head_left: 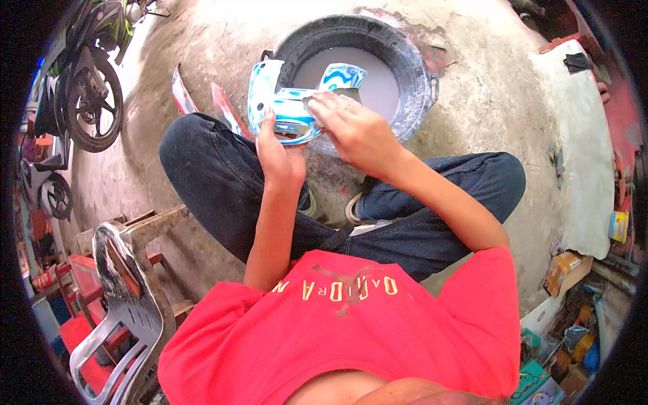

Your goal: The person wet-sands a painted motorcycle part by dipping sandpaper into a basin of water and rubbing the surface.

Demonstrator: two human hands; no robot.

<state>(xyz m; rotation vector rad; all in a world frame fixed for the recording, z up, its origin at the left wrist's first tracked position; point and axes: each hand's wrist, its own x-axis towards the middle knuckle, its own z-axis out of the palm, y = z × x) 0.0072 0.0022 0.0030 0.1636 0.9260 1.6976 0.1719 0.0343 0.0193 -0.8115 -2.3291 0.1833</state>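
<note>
Blue/wht panel [289, 106] gripped in L hand [279, 152]; R hand [356, 127] half-curled on dk sheet [351, 93].

Yellow capitals [389, 285] on the red shirt [405, 337], among them D, A, N; full word unclear

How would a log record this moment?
left hand: holding blue-white panel | right hand: holding dark sheet against panel | tub: cloudy liquid

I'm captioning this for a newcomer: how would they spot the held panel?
Find the black tub of cloudy liquid. Over its near-left edge, the left hand holds the panel. Its swirling blue-and-white pattern separates it from the red-and-white pieces nearby.
</note>
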